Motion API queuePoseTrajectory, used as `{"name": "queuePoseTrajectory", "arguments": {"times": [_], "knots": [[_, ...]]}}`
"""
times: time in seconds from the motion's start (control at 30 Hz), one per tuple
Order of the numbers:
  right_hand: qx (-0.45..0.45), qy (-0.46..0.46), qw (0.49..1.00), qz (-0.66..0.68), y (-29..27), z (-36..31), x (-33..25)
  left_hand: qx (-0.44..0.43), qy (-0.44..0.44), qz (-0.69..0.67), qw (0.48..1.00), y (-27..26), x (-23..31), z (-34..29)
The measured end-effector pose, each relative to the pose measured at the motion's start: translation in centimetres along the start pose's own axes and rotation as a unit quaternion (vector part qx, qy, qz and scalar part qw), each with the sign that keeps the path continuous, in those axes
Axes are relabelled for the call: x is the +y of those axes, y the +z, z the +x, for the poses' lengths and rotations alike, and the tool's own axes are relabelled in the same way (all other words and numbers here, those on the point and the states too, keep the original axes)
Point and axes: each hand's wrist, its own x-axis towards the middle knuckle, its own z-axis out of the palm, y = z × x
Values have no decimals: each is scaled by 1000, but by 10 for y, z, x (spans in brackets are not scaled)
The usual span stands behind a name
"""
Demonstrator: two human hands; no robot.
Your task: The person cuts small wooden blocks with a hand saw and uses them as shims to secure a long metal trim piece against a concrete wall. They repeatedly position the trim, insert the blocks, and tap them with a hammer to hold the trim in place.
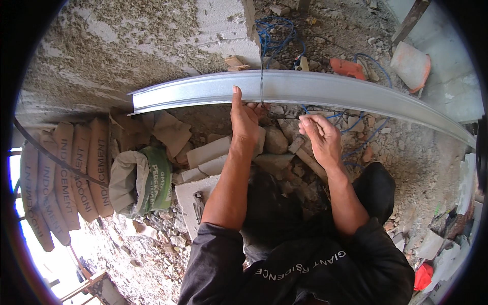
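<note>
Left hand (244, 119) steadies metal channel (305, 87); right hand (319, 134) fingers pinch wire (262, 76) (thin, dark).

Unfinished building site: stacked cement sacks (66, 178) at left, rough plastered wall (127, 46) upper left, rubble (284, 147) and loose blocks (208, 152) underfoot.

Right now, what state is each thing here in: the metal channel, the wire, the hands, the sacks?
Metal channel: raised, horizontal, steadied from below.
Thin wire: taut, looped across the channel.
Left hand: fingers up against the channel.
Right hand: pinched shut; on what, unclear.
Cement sacks: stacked, closed.
Green-printed sack: open, slumped.
</note>
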Motion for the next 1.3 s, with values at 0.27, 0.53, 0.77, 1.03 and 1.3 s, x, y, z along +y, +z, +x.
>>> {"name": "queuePoseTrajectory", "arguments": {"times": [0.27, 0.53, 0.77, 1.03, 1.3], "knots": [[-34, -159, 963, -216, 28, 27, -26, 16, 36, -1, 999, 0, 0, 1], [-86, -69, 936, -333, 51, 34, -33, -35, 62, -40, 997, -3, 0, 4], [-21, -218, 932, -289, 46, 39, -53, -35, 66, -157, 985, 0, 3, 7], [-83, -310, 845, -427, 61, 98, -58, -53, 121, -166, 977, 3, 4, 19], [-134, -286, 784, -534, 55, 92, -47, -8, 124, -235, 964, 8, 2, 21]]}}
